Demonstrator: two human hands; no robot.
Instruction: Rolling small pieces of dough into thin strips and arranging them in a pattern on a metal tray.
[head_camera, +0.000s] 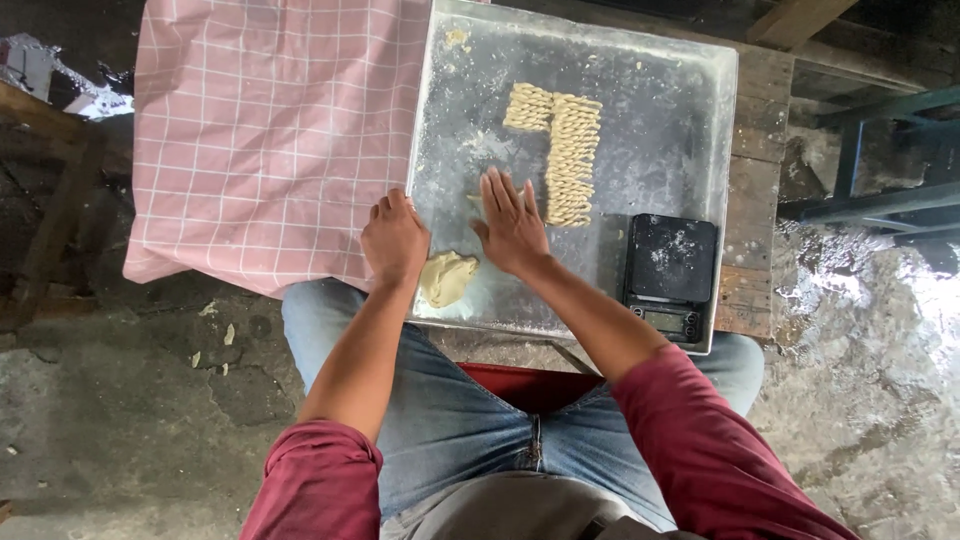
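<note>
Right hand (512, 225) flat, fingers spread, pressing small dough piece (474, 201) on floured metal tray (660, 120), gripping nothing. Left hand (393, 238) loosely curled at tray edge, grip unclear. Dough lump (447, 277) between wrists. Roll evenly, light pressure; keep clear of twisted dough sticks (565, 150).

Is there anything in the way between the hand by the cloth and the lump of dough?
Nothing visible. The left hand sits at the metal tray's edge, right beside the dough lump, with only bare tray between. The right hand presses flat farther in.
</note>
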